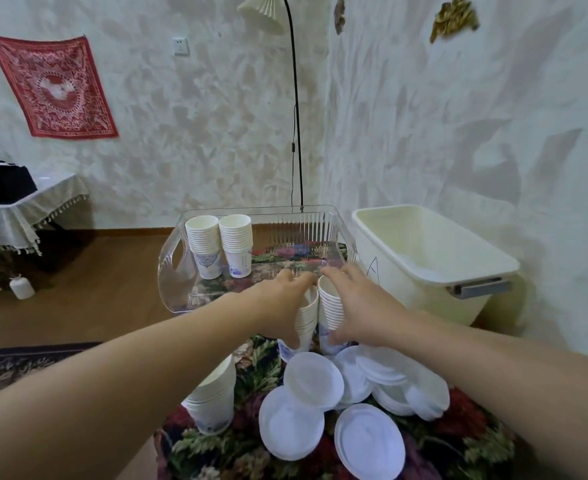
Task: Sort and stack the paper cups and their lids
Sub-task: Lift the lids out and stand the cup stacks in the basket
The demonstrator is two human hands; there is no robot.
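Two stacks of white paper cups stand side by side on the floral table just in front of a clear plastic bin (pixel 171 271). My left hand (pixel 282 306) grips the left stack (pixel 306 323) and my right hand (pixel 358 306) grips the right stack (pixel 329 306). Inside the bin, at its far left, stand two more cup stacks (pixel 204 244) (pixel 236 242). Another cup stack (pixel 213 400) stands near my left forearm. White lids (pixel 313 379) lie in loose piles at the table's front.
A cream plastic tub (pixel 434 258) marked with an "A" sits right of the clear bin. A floor lamp pole (pixel 297 133) rises behind the bin. A cloth-covered side table (pixel 19 209) stands at the left, with a wooden floor between.
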